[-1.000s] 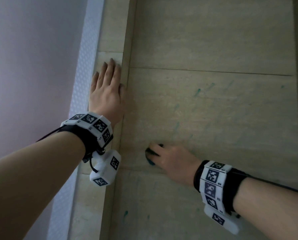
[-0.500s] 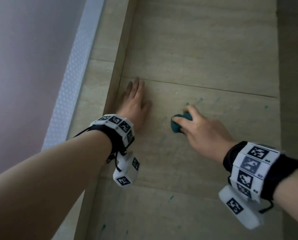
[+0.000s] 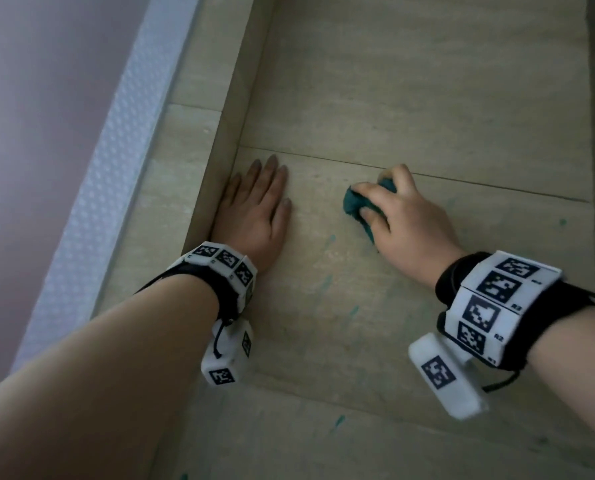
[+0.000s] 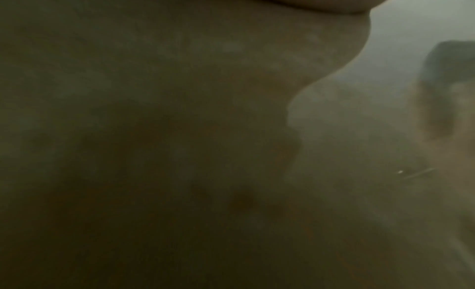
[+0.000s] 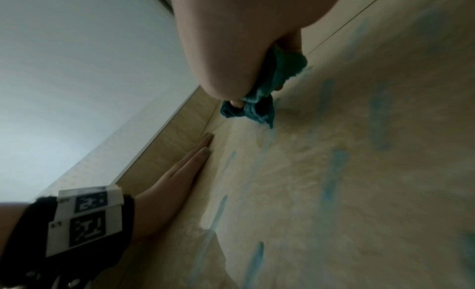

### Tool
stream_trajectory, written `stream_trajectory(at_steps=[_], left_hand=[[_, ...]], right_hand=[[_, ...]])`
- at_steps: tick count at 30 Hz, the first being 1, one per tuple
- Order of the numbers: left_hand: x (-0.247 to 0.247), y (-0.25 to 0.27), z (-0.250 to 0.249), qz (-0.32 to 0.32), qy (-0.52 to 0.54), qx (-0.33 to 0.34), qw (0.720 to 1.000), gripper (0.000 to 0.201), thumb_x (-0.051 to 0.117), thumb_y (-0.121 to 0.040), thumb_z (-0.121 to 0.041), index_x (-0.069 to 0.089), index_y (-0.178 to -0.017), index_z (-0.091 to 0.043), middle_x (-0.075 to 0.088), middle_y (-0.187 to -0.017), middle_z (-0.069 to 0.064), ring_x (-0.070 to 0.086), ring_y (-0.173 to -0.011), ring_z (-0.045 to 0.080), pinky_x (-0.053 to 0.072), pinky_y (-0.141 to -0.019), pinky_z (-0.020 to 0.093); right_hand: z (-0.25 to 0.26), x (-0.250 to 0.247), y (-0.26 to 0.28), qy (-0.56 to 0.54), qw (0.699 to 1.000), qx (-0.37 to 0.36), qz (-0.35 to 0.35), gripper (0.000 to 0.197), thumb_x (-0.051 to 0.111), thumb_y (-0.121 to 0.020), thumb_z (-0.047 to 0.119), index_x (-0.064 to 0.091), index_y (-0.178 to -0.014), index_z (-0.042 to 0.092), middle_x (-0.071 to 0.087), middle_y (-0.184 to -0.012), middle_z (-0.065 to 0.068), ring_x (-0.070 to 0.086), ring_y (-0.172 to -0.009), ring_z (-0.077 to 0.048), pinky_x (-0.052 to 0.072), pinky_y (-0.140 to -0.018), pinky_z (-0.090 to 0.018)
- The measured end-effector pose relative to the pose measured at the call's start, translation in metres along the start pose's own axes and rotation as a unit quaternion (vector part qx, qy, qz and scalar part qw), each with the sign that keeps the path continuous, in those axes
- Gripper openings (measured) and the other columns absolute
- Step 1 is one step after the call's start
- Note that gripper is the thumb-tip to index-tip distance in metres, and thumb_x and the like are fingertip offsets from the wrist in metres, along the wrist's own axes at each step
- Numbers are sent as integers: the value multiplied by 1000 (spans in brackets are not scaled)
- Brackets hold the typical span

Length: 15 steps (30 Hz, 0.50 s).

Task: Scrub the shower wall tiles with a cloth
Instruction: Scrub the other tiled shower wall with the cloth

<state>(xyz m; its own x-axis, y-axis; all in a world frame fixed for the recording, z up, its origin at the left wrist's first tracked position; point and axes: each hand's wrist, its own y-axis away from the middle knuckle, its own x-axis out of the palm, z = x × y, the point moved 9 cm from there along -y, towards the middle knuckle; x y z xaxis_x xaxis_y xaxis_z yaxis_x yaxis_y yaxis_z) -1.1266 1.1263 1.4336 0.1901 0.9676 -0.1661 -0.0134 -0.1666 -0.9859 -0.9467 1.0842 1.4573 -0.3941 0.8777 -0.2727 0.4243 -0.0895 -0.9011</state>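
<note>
My right hand [image 3: 398, 216] grips a bunched teal cloth [image 3: 356, 202] and presses it against the beige wall tile [image 3: 323, 306], just below a horizontal grout line [image 3: 496, 187]. From the right wrist the cloth [image 5: 259, 108] bulges out under the palm, touching the tile. My left hand [image 3: 258, 209] lies flat on the same tile, fingers straight, beside the inner corner of the wall; the flat left hand [image 5: 177, 175] also shows in the right wrist view. Teal streaks [image 5: 331, 183] mark the tile. The left wrist view is dark and blurred.
A narrow tiled return [image 3: 171, 188] and a white textured strip [image 3: 116, 161] run along the left, with a plain pale wall [image 3: 46, 133] beyond. A second grout line [image 3: 323, 398] crosses lower down. Small teal spots [image 3: 339, 420] dot the lower tile.
My right hand has carried the cloth up the tile from near the lower grout line to just under the upper one. My left hand shifted from the narrow return onto the main tile.
</note>
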Motion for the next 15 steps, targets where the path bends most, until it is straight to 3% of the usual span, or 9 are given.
stream_trajectory(at_steps=[3,7,9,11,13,15], left_hand=[[0,0,1,-5,0,2,1000,61,10,-96,-42,11,-154,-23,2,-161,-7,-1,-148,12,-12,-114,24],[1,1,2,-15,0,6,1000,61,11,-96,-42,13,-154,-22,4,-161,-6,0,-148,13,-10,-115,26],[1,0,1,-20,-3,8,1000,61,11,-96,-41,13,-154,-21,5,-161,-4,1,-148,14,-9,-115,27],[1,-2,0,-22,-3,14,1000,61,12,-96,-39,15,-154,-19,7,-161,-2,3,-148,16,-8,-116,29],[2,-3,1,-21,-4,13,1000,61,12,-96,-38,15,-154,-17,8,-161,-1,4,-148,17,-8,-116,30],[4,-2,0,-14,-5,13,1000,61,12,-96,-38,13,-154,-17,6,-162,-1,2,-148,17,-9,-115,29]], right_hand=[[12,3,-14,11,1000,-17,-2,33,48,-98,20,54,-130,19,40,-126,-9,53,-75,-31,46,-61,-36],[16,25,-15,25,999,12,32,32,46,-99,20,52,-131,16,38,-131,-10,54,-75,-34,49,-64,-41],[30,35,2,28,999,-14,34,30,58,-91,9,60,-121,10,46,-123,-16,55,-62,-37,50,-53,-40],[58,47,28,38,994,-88,47,31,66,-75,0,69,-105,8,57,-113,-21,53,-44,-36,44,-37,-33],[78,57,49,62,983,-158,67,31,51,-74,8,72,-97,10,63,-108,-19,53,-38,-31,39,-31,-28],[73,53,44,63,985,-143,69,37,44,-75,8,72,-100,12,63,-109,-17,55,-42,-31,41,-33,-29]])
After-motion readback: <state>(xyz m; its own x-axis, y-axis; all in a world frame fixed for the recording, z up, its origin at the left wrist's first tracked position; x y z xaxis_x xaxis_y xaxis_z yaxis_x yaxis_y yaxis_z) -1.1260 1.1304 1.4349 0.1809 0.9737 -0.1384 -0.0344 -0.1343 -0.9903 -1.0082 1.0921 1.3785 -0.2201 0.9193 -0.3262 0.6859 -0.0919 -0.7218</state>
